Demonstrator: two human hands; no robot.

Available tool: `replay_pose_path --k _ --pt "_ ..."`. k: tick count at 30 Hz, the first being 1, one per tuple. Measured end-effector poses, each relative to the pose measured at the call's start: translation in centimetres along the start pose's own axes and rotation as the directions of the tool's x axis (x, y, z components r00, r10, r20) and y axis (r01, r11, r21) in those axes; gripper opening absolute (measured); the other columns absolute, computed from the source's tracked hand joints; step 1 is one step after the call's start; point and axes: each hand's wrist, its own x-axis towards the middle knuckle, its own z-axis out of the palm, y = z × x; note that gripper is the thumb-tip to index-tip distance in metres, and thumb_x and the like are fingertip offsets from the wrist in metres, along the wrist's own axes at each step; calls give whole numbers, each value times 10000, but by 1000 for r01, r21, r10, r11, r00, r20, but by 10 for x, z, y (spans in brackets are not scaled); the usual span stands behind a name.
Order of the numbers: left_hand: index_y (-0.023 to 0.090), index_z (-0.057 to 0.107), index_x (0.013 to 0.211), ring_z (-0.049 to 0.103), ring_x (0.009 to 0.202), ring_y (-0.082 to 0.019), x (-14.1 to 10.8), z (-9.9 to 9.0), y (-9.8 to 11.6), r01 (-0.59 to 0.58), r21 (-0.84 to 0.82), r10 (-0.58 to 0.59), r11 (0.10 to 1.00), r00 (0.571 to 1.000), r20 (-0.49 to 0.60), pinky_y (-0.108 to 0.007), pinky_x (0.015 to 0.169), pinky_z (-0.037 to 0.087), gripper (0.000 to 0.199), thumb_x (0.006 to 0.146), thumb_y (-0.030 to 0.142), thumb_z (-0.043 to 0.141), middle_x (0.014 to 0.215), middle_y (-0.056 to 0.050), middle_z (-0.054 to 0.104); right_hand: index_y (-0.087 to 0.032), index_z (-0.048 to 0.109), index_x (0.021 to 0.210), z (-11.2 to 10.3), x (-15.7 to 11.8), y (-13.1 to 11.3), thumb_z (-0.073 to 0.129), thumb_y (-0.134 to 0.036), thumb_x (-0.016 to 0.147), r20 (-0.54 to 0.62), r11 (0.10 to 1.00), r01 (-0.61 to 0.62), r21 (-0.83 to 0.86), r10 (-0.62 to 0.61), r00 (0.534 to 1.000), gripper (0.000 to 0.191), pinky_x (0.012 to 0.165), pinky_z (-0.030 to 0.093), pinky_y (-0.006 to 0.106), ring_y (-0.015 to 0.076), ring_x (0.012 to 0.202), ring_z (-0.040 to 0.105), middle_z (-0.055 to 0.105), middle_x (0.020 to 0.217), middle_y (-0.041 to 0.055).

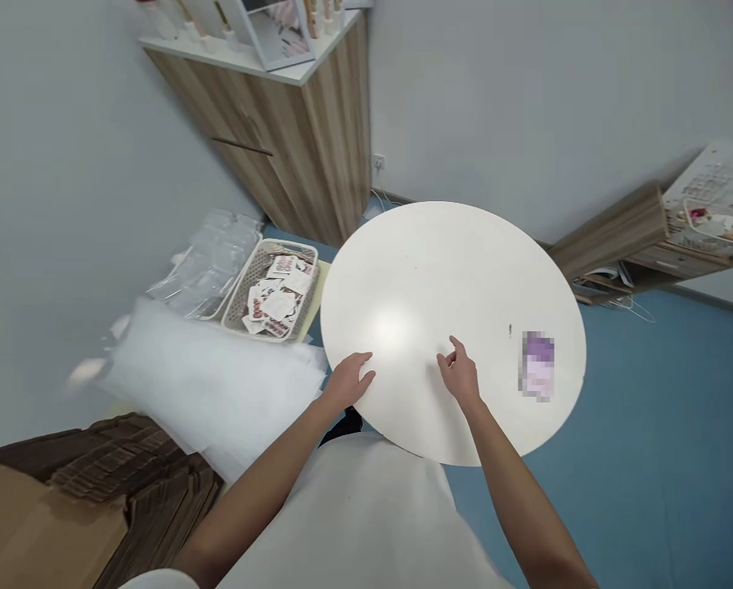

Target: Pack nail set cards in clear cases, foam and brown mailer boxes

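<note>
A round white table [452, 270] stands in front of me. Over its left front edge is my left hand [349, 380], thumb and fingers apart with nothing between them. My right hand [460, 375] is above the middle front of the tabletop, index finger stretched forward and the other fingers partly curled; I see nothing in it. To the right of that hand lies a flat purple and pink item [537, 366], blurred into blocks so its kind is hidden. A small dark mark [510, 330] shows on the table beside it.
Left of the table are a basket [235, 307] of printed cards, clear plastic packaging [210, 254], white translucent sheets [219, 376] and flattened cardboard [41, 523]. A wooden cabinet [335, 123] stands behind, and a low wooden shelf unit [612, 225] at right.
</note>
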Motion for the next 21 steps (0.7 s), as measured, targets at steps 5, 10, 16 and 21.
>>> replay_pose_path --k 5,10,16,21 --pt "192 468 1179 468 1092 -233 -4 -56 -44 31 48 -24 998 991 -132 -365 923 378 412 814 371 399 1183 -75 519 -225 290 1302 54 8 -88 403 -327 791 163 979 203 -4 -200 966 533 585 407 240 130 628 522 568 765 -3" --pt "178 507 1115 401 1153 -252 -8 -95 -96 114 64 -81 991 921 -381 -381 980 318 383 775 351 466 1202 -96 471 -220 332 1277 108 18 -159 432 -296 788 322 931 365 -12 -342 883 505 616 416 248 131 654 535 586 776 1" --pt "177 488 1120 367 1188 -235 0 -119 -141 194 -99 -218 976 863 -457 -368 994 313 419 732 327 538 1193 -108 456 -183 419 1213 169 31 -214 493 -286 754 431 846 533 10 -485 761 476 746 438 302 157 813 543 551 1039 71" --pt "190 454 1174 454 1102 -240 16 -125 -161 176 -320 -308 931 848 -430 -360 882 417 520 687 315 586 1193 -98 472 -140 441 1192 203 35 -234 578 -284 700 424 785 619 25 -569 705 530 971 305 359 225 1186 359 394 1265 138"
